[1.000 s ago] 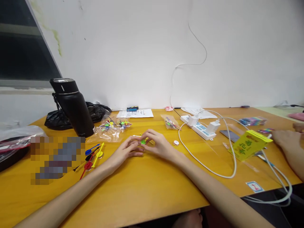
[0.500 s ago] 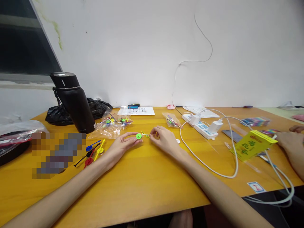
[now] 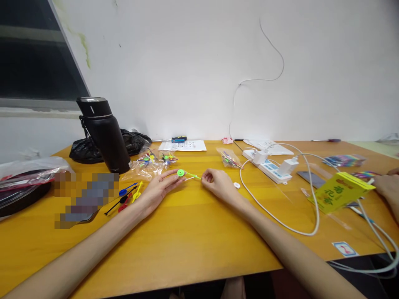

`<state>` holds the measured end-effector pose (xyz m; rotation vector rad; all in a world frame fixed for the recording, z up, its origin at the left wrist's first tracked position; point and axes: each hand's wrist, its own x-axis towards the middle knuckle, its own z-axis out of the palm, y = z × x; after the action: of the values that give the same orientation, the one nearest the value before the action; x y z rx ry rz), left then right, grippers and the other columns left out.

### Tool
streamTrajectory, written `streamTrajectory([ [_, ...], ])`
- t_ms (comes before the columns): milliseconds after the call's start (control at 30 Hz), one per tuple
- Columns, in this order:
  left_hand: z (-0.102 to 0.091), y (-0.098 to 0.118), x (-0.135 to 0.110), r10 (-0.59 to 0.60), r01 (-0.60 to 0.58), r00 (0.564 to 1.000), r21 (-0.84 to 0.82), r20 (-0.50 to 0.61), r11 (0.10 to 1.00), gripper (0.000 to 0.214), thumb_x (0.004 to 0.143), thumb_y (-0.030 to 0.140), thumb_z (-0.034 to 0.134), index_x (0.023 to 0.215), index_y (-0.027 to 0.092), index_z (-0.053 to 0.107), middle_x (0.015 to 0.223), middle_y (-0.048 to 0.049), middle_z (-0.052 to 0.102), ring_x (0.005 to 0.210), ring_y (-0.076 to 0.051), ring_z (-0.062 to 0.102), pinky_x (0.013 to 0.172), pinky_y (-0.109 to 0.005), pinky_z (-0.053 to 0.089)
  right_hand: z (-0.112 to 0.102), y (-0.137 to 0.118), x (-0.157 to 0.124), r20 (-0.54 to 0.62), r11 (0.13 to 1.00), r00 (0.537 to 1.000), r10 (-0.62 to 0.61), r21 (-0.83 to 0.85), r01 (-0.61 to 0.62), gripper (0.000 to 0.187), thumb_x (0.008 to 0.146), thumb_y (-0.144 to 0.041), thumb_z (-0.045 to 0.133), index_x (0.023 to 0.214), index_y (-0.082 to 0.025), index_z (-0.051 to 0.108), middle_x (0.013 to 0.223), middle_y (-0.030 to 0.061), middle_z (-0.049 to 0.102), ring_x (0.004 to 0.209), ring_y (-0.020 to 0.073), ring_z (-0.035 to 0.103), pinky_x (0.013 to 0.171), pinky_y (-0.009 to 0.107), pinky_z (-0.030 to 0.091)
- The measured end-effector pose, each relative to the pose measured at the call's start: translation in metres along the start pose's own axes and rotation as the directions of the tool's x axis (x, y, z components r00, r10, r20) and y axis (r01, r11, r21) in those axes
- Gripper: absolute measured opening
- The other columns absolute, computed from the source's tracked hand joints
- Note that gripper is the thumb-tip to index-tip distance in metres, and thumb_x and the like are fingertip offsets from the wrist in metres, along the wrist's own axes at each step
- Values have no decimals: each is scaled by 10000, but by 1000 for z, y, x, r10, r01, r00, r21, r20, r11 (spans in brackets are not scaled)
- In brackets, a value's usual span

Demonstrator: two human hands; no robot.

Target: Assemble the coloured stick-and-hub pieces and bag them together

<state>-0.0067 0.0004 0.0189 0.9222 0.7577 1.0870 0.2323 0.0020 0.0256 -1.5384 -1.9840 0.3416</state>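
My left hand [image 3: 157, 191] rests on the yellow table [image 3: 193, 241], palm up, and pinches a small green plastic disc [image 3: 180, 172] at its fingertips. A thin green stick [image 3: 193, 176] runs from the disc to the right. My right hand [image 3: 218, 184] is curled closed on the far end of that stick. Loose blue, yellow, red and black plastic sticks [image 3: 126, 196] lie just left of my left hand. Clear bags of coloured parts [image 3: 149, 162] lie behind it.
A black flask [image 3: 105, 135] stands at back left before a black bag [image 3: 131, 143]. A white power strip [image 3: 267, 165] with chargers and cables [image 3: 293, 216] lies right, a small white disc [image 3: 237, 185] beside it. A yellow carton [image 3: 341, 192] and another person's hand [image 3: 386, 189] are far right.
My hands have drawn apart: the left keeps the green disc, the right has pulled the green stick out to the right. The view has shifted slightly left.
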Motion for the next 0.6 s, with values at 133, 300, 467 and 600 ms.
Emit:
streamTrajectory([
  [133, -1, -2, 0, -11, 11, 1000, 16, 20, 1000, 307, 853, 237, 763, 1148, 164, 718, 1277, -89, 716, 1196, -216, 672, 1168, -339, 449, 4, 5, 8, 84, 885, 995, 45, 458, -78, 145, 871, -310, 626, 856, -167, 647, 768, 45, 718, 676, 149, 660, 652, 256, 507],
  [300, 1, -2, -2, 1, -2, 1000, 36, 31, 999, 293, 861, 246, 752, 1140, 162, 730, 1274, -89, 717, 1213, -213, 661, 1174, -340, 441, 3, 4, 12, 176, 611, 982, 67, 771, -180, 337, 786, -441, 765, 956, -160, 693, 873, 59, 757, 828, 164, 714, 822, 292, 568],
  [467, 2, -3, -1, 48, -51, 998, 70, 44, 996, 314, 861, 278, 751, 1154, 169, 722, 1267, -89, 721, 1205, -217, 666, 1171, -355, 439, 2, 3, 10, 233, 504, 971, 54, 833, -228, 454, 745, -437, 821, 1096, -179, 695, 1008, 88, 784, 954, 192, 738, 960, 351, 556],
  [600, 2, -2, -1, 72, -76, 997, 107, 42, 991, 372, 863, 312, 749, 1204, 176, 693, 1288, -94, 710, 1194, -208, 672, 1156, -351, 446, 6, 5, 10, 135, 613, 991, -23, 784, -92, 371, 786, -438, 783, 1037, -173, 714, 974, 94, 791, 934, 222, 751, 946, 386, 560],
])
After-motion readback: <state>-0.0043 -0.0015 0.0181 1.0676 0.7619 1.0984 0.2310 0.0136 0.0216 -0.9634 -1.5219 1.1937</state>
